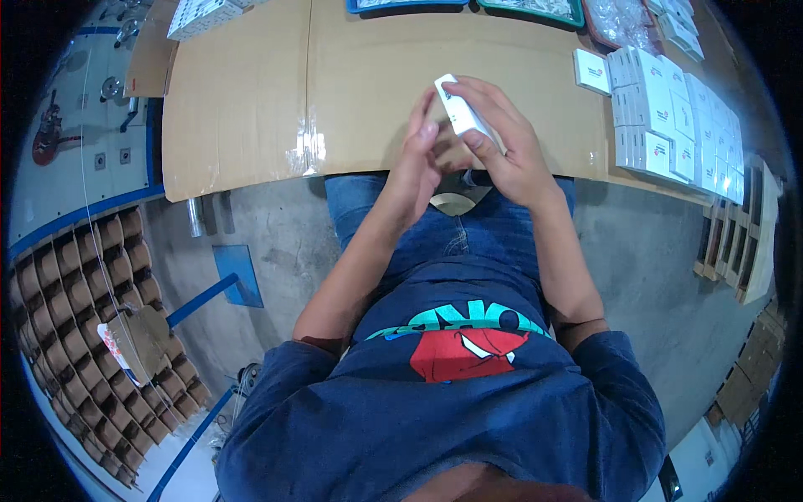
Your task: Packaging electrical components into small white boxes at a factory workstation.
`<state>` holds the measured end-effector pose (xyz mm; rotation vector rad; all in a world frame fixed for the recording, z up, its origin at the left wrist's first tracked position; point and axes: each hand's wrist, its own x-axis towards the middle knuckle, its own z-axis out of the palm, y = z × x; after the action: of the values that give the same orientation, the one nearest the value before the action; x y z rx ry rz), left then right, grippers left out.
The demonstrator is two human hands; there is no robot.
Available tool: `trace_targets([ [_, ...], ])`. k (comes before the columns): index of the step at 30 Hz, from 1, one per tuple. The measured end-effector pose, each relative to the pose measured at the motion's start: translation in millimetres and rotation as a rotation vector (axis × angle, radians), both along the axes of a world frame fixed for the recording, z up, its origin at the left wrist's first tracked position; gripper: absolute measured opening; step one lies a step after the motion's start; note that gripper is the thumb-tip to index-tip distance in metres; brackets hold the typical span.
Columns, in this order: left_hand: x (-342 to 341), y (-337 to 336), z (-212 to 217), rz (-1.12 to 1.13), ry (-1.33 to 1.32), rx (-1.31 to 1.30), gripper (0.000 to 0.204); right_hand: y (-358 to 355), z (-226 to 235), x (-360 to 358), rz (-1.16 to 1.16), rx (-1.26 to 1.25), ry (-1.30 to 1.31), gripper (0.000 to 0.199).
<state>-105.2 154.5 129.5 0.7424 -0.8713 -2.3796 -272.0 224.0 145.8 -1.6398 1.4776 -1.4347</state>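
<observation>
A small white box [457,105], slim and printed with dark marks on its narrow side, is held tilted above the near part of the cardboard-covered table [376,75]. My right hand [517,146] grips it, with the thumb at its near end and the fingers along its right side. Just left of the box is my left hand [411,167], its fingers curved and apart, the thumb pointing up toward the box. Whether a left fingertip touches the box's far side is hidden.
Stacks of similar white boxes [661,117] stand at the table's right, with a single box [592,70] beside them. Along the far edge are a blue tray [406,7], a green tray [535,12] and clear plastic bags [619,21]. A divided cardboard rack [92,335] stands at the left.
</observation>
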Motion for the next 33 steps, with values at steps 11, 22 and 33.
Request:
trace_targets([
  [11, 1, 2, 12, -0.092, 0.055, 0.216, 0.041, 2, -11, 10, -0.001, -0.022, -0.012, 0.042],
  [22, -4, 13, 7, -0.041, 0.083, 0.235, 0.041, 2, -17, 12, -0.047, -0.076, 0.077, 0.039],
  [33, -7, 20, 12, 0.007, 0.087, 0.138, 0.035, 2, -18, 11, -0.057, -0.155, 0.101, 0.037],
])
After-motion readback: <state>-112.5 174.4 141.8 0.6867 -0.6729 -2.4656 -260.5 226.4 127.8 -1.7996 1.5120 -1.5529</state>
